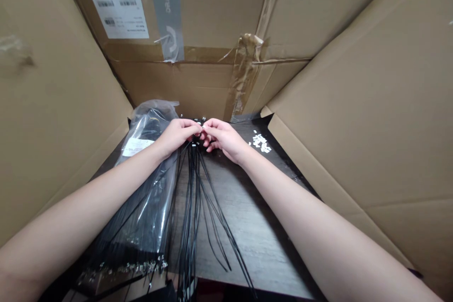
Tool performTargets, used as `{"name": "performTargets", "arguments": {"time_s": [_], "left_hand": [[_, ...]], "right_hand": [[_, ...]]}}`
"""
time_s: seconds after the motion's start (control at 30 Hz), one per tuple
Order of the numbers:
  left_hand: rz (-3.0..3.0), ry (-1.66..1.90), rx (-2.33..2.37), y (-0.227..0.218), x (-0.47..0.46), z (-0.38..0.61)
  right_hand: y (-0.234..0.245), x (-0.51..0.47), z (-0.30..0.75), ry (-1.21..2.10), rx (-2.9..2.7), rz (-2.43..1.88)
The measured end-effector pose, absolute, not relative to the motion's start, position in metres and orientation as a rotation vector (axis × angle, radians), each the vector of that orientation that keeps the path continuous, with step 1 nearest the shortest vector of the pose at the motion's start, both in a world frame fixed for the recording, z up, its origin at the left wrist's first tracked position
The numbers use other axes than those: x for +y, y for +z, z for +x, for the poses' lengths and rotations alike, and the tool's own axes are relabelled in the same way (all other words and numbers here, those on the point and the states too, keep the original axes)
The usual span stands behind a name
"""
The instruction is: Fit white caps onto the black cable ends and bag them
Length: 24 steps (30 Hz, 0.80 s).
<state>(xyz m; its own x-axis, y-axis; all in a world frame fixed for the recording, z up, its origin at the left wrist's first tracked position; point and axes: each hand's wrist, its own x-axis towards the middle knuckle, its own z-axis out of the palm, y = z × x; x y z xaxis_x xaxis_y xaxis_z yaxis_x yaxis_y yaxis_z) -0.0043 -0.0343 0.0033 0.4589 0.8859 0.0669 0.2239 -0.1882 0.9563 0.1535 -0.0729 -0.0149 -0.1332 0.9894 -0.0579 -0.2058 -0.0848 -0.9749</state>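
Note:
My left hand (pixel 179 133) and my right hand (pixel 222 138) meet at the far end of a bundle of thin black cables (pixel 196 198) lying on a grey wood-grain table (pixel 247 226). Both hands pinch something small and pale at the cable ends, fingertips nearly touching. The cables fan out toward me and hang over the near edge. A clear plastic bag (pixel 148 188) with more black cables lies under my left forearm.
Small white parts (pixel 260 142) lie in a loose heap right of my right hand. Cardboard sheets wall the table at left (pixel 53 118) and right (pixel 371 127). A taped cardboard box (pixel 198 33) with a white label stands behind.

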Motion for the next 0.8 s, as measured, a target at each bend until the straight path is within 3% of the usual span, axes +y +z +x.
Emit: {"name": "performTargets", "arguments": {"time_s": [0.8], "left_hand": [[1.706,0.769,0.955,0.0023,-0.0331,-0.0061]], "right_hand": [[-0.0151,-0.072,0.1568,1.508,-1.084,-1.013]]}}
